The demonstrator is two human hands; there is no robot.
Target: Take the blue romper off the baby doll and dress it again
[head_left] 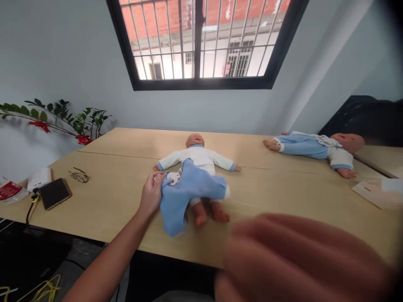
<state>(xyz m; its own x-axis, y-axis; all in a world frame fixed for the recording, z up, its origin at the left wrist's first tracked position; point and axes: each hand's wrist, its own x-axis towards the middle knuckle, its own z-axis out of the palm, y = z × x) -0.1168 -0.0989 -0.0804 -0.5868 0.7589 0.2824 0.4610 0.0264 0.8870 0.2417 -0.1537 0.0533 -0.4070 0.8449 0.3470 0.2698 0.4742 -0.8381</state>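
Observation:
A baby doll in a white long-sleeved top lies on its back in the middle of the wooden table, head toward the window. A light blue garment with a small animal print is draped over its belly and legs. My left hand pinches the left edge of that garment beside the doll's hip. My right hand is raised close to the camera at the lower right, large and blurred, with nothing visible in it.
A second doll in blue clothes lies at the far right of the table. A phone, a white power bank, glasses and a red packet sit at the left end. A leafy plant stands behind. Papers lie right.

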